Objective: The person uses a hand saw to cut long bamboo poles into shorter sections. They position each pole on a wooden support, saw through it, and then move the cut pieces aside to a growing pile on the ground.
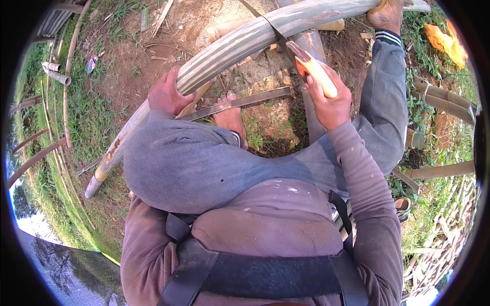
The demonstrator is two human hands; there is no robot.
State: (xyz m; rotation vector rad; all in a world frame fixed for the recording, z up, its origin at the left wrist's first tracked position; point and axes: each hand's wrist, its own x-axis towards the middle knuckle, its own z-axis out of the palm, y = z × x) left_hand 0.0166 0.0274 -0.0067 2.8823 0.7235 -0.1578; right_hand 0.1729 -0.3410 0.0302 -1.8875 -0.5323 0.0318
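A long grey-green bamboo pole (224, 56) runs from the lower left to the upper right in front of me. My left hand (171, 94) is wrapped over its near left part. In my right hand (331, 99) is the light orange-and-cream handle of a handsaw (320, 77). The saw's dark blade (276, 31) lies across the upper side of the pole, to the right of my left hand. I cannot tell how deep its teeth sit. My right bare foot (386, 18) rests on the pole's far right end.
A flat split strip (260, 97) lies across my other bare foot (231, 116). Beneath the pole lies a grey log (309, 46). An orange cloth or bag (446, 43) is at the far right, above cut bamboo lengths (444, 99). Wood scraps (444, 245) are heaped at the lower right.
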